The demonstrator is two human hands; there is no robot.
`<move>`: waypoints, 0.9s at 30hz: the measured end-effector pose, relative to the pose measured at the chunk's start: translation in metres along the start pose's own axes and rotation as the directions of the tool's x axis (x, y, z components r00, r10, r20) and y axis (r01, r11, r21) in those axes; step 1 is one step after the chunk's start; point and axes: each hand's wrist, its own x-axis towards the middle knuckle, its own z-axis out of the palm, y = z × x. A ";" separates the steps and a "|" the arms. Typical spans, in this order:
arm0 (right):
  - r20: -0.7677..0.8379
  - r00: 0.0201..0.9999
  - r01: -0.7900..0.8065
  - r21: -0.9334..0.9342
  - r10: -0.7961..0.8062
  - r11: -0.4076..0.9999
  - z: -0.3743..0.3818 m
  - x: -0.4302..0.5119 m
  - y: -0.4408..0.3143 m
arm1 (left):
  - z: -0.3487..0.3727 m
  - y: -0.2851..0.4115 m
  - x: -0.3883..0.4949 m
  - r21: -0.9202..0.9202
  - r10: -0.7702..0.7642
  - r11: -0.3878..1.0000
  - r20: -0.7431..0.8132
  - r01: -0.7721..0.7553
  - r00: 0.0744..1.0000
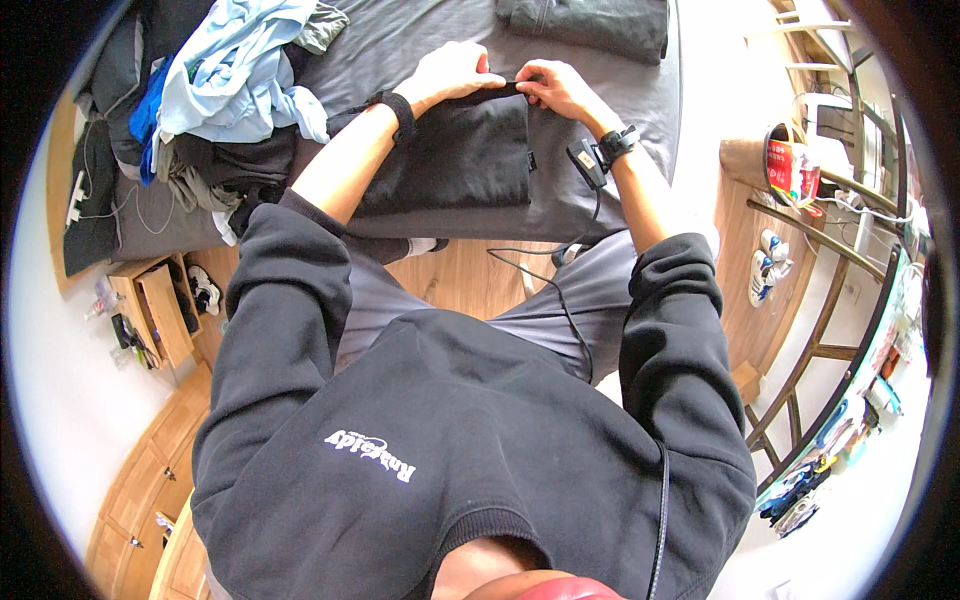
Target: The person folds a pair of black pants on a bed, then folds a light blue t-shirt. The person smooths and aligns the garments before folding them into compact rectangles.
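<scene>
A black folded garment [457, 161] lies on the grey bed sheet [637, 176] in front of me. At its far edge my left hand [454, 71] pinches the dark fabric between thumb and fingers. Just to the right, my right hand [553, 86] grips the same edge near the garment's far right corner, its fingers curled. A black band circles my left wrist. On my right wrist, a strap carries a small black device [587, 163], from which a cable runs down past my lap.
Left of the garment is a heap of clothes with a light blue shirt [232, 75] on top. A dark folded garment [589, 26] lies beyond my right hand. A waste bin [746, 161] and white sneakers [763, 274] stand on the right floor, near a dark-framed desk [832, 300].
</scene>
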 end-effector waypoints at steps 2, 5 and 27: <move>0.014 0.999 0.034 -0.012 -0.034 0.999 -0.001 0.000 0.002 | 0.000 -0.008 -0.001 0.121 -0.015 0.993 0.017 0.013 1.000; 0.035 0.995 0.094 -0.073 -0.091 0.993 -0.003 0.000 0.004 | 0.001 -0.017 -0.001 -0.002 0.022 1.000 0.090 -0.022 0.996; -0.107 0.982 0.171 0.169 -0.154 0.971 0.000 0.005 0.018 | 0.017 -0.004 0.011 -0.602 0.130 0.775 0.447 0.190 0.885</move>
